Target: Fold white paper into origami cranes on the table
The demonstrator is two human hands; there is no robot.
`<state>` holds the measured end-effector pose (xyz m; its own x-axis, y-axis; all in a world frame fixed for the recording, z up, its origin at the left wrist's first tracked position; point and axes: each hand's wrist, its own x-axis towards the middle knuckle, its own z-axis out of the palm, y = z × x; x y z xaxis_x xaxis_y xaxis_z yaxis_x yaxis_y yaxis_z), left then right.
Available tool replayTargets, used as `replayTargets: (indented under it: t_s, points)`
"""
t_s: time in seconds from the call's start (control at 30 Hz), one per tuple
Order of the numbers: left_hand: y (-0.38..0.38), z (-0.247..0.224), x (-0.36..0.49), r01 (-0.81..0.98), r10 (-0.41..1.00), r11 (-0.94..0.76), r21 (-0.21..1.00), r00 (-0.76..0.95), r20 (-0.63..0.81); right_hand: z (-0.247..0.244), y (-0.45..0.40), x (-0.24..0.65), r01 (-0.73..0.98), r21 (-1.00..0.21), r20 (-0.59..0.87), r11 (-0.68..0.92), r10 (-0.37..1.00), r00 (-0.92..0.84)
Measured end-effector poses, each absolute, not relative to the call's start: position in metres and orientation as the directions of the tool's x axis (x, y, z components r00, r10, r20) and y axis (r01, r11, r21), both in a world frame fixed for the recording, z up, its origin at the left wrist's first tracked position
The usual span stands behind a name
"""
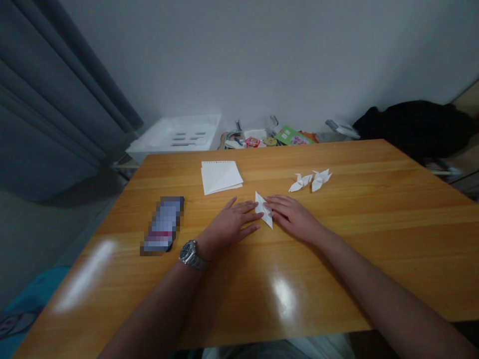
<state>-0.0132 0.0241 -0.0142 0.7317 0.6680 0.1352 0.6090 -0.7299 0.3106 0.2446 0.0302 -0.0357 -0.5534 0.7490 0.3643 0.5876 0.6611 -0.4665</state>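
Observation:
A small folded piece of white paper [265,211], shaped like a narrow diamond, lies flat on the wooden table [374,209] between my hands. My left hand [234,222], with a metal watch [192,254] on the wrist, rests with fingers spread and touches the paper's left side. From the right, my right hand [294,217] lays its stretched fingertips on the paper's other edge. Beyond my right hand stand two folded paper cranes, the left crane [300,183] and the right crane [321,180], close beside each other.
A stack of white notebook sheets [220,177] lies toward the table's back. A pixelated phone [164,224] is on the left. Behind the table are a white foam tray [187,132], a green booklet [294,135] and a black cloth heap [415,127]. A grey curtain [48,89] hangs at left.

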Motion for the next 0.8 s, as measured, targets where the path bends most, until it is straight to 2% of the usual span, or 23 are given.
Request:
replayTargets:
  t_s: [0.27,0.53,0.8]
  points:
    - [0.0234,-0.012,-0.0096,0.608,0.685,-0.712,0.353,0.713,0.153,-0.0327,0.0301,0.2452,0.542,-0.468,0.326,0.698,0.706,-0.629]
    - [0.0232,-0.0119,-0.0091,0.689,0.725,-0.688,0.227,0.661,0.19,-0.0336,0.0283,0.2459,0.605,-0.426,0.288,0.672,0.735,-0.614]
    - [0.0227,-0.0123,-0.0082,0.78,0.803,-0.594,0.196,0.562,0.197,-0.0279,0.024,0.2447,0.62,-0.402,0.315,0.673,0.738,-0.597]
